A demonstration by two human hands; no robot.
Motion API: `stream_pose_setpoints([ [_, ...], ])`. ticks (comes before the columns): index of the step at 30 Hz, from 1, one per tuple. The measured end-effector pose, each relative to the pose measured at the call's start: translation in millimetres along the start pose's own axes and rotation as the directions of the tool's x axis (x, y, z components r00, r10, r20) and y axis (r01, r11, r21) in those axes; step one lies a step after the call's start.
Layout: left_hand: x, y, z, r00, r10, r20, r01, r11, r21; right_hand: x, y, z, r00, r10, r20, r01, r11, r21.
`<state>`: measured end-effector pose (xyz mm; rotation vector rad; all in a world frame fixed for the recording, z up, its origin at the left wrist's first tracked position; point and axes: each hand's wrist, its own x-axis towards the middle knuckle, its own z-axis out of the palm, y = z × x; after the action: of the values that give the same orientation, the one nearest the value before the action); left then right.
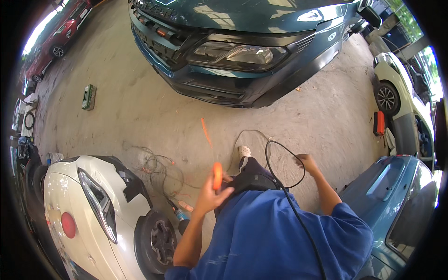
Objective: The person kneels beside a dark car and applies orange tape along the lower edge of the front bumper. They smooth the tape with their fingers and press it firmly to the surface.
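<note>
My left hand (pixel 208 196) is closed round a roll of orange tape (pixel 217 175), held up in front of my waist. A short orange strip (pixel 205 130) shows ahead of it, against the floor; whether it joins the roll I cannot make out. Out to the right is my right hand (pixel 307 162), its fingers loosely bent, with nothing visible in them. A black cable (pixel 298 214) runs up over my blue shirt and loops beside that hand; the hand may brush it. One light shoe (pixel 244 151) shows below me.
A dark teal car (pixel 261 84) stands ahead. A white car front (pixel 88 205) is at left, a blue car (pixel 382 186) at right. Tangled cords (pixel 158 168) and a blue power tool (pixel 180 213) lie near the white car. A green case (pixel 88 97) and a red case (pixel 379 123) sit on the floor.
</note>
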<state>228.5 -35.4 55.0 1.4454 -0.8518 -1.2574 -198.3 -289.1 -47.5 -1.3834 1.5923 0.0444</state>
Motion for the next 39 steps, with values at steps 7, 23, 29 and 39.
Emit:
stream_pose_setpoints([
  [7, 63.8, 115.3, 111.3, 0.826, 0.499, 0.262, -0.53, 0.846, 0.061, -159.7, -68.7, -62.4, 0.599, -0.228, 0.768, 0.019, 0.962, 0.271],
  [23, 27.1, 174.4, 334.6, 0.197, 0.253, 0.947, -0.58, 0.809, -0.096, 26.2, -312.1, 62.7, 0.538, -0.777, 0.326, 0.843, 0.493, -0.217],
  [29, 33.8, 219.2, 357.7, -0.051, -0.094, 0.994, -0.651, 0.758, 0.038, 27.4, -337.2, 69.5, 0.348, -0.813, 0.468, 0.929, 0.231, -0.289],
  [39, 38.3, 280.9, 230.2, 0.364, 0.524, 0.77, -0.854, 0.518, 0.051, 30.2, -203.8, 44.2, 0.296, -0.588, 0.753, 0.945, 0.297, -0.139],
])
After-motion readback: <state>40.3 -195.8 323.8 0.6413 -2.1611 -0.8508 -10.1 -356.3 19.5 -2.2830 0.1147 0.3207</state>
